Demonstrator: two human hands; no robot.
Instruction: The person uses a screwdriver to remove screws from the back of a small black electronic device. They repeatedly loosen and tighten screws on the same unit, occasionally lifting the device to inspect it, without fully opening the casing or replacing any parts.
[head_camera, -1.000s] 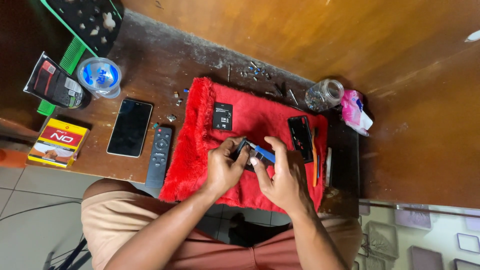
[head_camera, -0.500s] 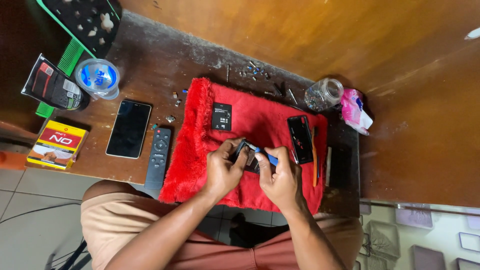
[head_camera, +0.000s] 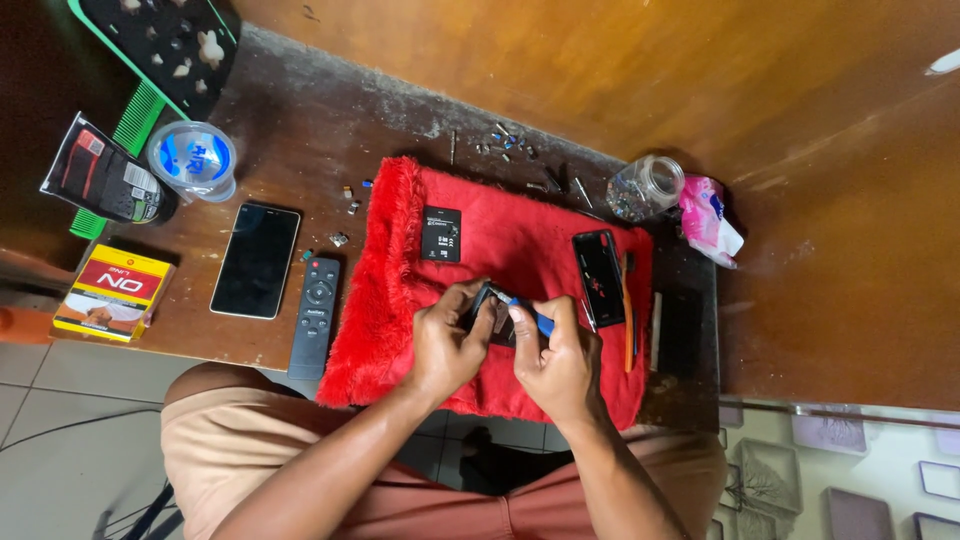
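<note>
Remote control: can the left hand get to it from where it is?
Probably yes. The remote lies bare on the table beside the red mat, with nothing between. But the left hand grips a small dark device with the right hand.

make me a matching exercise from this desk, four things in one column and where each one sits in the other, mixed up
Things:
1. remote control
2. glass jar
3. yellow box
4. small dark device

Places:
A. between the left hand and right hand, over the red cloth
B. far left edge of the desk
C. past the cloth's far right corner, beside a pink packet
D. between the black phone and the cloth

Pairs: 1-D, 2-C, 3-B, 4-A
</note>
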